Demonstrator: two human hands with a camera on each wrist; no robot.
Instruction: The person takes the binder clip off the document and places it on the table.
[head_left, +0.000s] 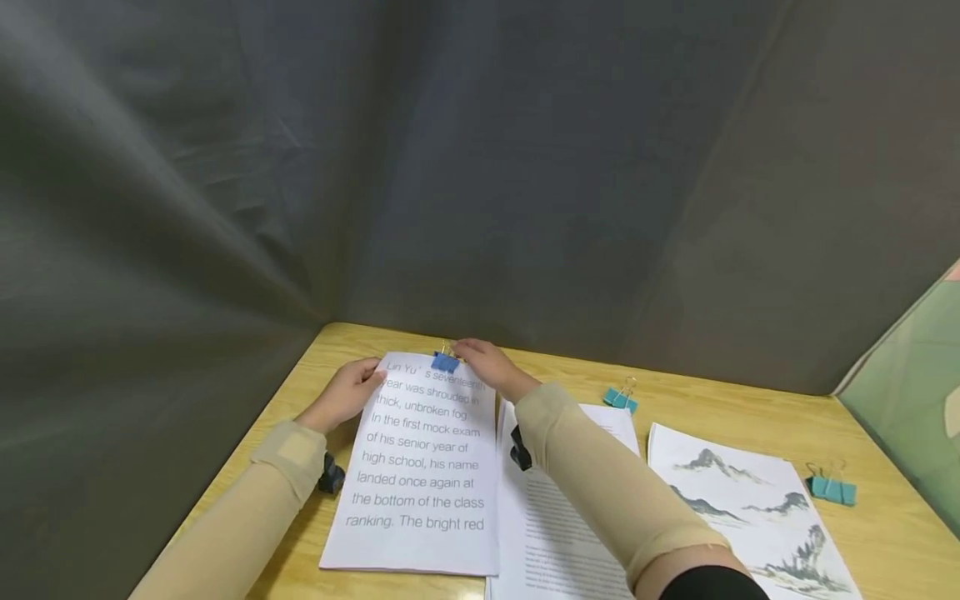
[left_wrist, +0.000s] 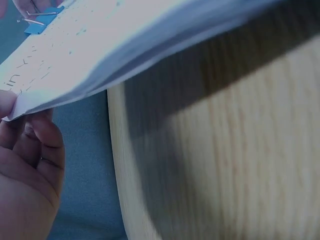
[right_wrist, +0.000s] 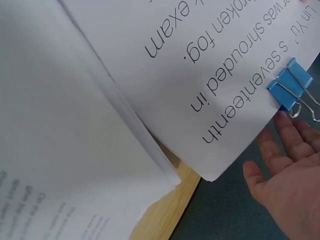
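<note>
A stack of paper (head_left: 420, 467) printed with large text lies tilted at the left of the table, its top edge raised. At that edge a blue binder clip (head_left: 445, 362) is clamped on, its wire handles standing up. My left hand (head_left: 348, 393) pinches the stack's upper left corner, thumb on top and fingers beneath in the left wrist view. My right hand (right_wrist: 292, 172) is at the top edge beside the binder clip, fingers loosely extended and thumb apart. Its fingertips are close to the clip; whether they touch it I cannot tell.
A second paper stack (head_left: 555, 533) with small print lies to the right, partly under my right forearm, with a teal binder clip (head_left: 620, 400) at its top. Farther right are sheets with a mountain ink painting (head_left: 750, 508) and another teal clip (head_left: 832, 490). Dark curtain (head_left: 525, 167) hangs behind the wooden table.
</note>
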